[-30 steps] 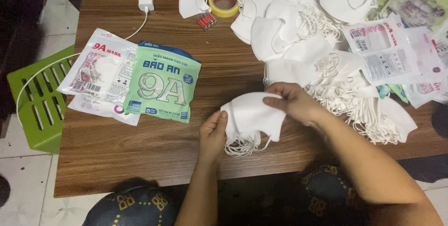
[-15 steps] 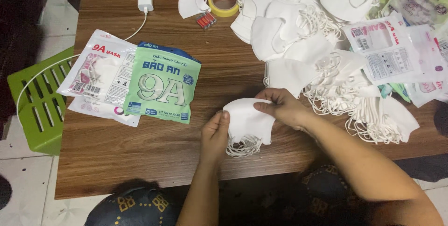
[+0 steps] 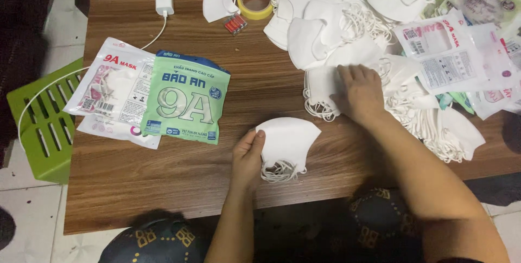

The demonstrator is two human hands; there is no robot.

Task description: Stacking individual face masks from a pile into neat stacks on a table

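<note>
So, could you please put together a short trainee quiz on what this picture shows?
1. True or false: the left hand holds a stack of folded white masks.
2. Which hand rests on the mask pile?
3. The green packet lies: A) on the stool, B) on the wooden table, C) on the person's lap.

Key: 1 true; 2 the right hand; 3 B.

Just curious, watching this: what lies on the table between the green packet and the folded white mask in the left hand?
Nothing: the head view shows only bare wooden table between green packet and mask.
</note>
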